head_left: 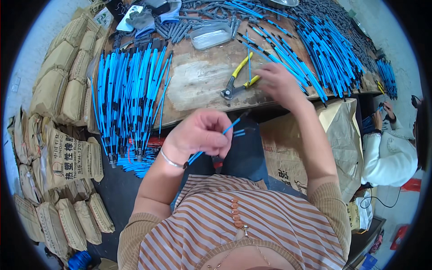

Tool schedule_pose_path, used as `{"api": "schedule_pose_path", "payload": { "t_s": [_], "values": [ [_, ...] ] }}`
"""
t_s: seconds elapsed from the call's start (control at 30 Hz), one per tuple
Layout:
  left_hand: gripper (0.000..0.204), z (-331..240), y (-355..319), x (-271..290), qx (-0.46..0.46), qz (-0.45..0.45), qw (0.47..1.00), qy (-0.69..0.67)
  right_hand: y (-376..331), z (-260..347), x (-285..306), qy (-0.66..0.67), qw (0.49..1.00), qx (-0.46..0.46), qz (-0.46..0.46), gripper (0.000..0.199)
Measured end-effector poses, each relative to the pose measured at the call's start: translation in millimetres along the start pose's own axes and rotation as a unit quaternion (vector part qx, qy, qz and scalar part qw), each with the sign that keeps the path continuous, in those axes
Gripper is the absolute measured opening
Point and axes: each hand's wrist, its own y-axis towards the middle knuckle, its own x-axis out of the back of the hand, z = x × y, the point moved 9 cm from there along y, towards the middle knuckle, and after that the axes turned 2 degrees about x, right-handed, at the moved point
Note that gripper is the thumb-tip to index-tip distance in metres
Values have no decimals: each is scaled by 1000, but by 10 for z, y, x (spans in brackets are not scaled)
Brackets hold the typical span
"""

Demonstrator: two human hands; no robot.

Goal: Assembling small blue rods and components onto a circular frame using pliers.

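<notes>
My left hand (pixel 200 133) is closed around a few thin blue rods (pixel 231 126) with black ends, held above my lap. They stick out past the fingers on the right and below the wrist. My right hand (pixel 280 83) is over the table's near edge, its fingers loosely bent, apart and slightly blurred. Close to its fingertips lie pliers (pixel 235 78) with yellow handles, jaws toward me. A single thin blue rod (pixel 249 58) lies across the pliers, near those fingers; whether they touch it I cannot tell.
Blue rods lie in a big bundle (pixel 130 90) at left and a heap (pixel 330 56) at right. Grey plastic parts (pixel 198 20) and a clear tray (pixel 210 37) are at the back. Paper sacks (pixel 67 67) are stacked left; a co-worker (pixel 387 148) sits at far right.
</notes>
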Motion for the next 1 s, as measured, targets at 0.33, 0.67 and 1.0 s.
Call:
{"api": "schedule_pose_path", "payload": {
  "t_s": [0.33, 0.67, 1.0],
  "values": [
    [12, -2, -79, 307, -124, -154, 980, -6, 545, -433, -382, -53, 990, -115, -65, 25],
    [16, -65, 67, 840, -178, -142, 970, -91, 294, -1189, 401, 512, 796, -222, -234, 26],
    [17, -58, 118, 926, -142, -100, 969, -177, 434, -1536, -485, -187, 916, -332, 122, 23]
  ]
}}
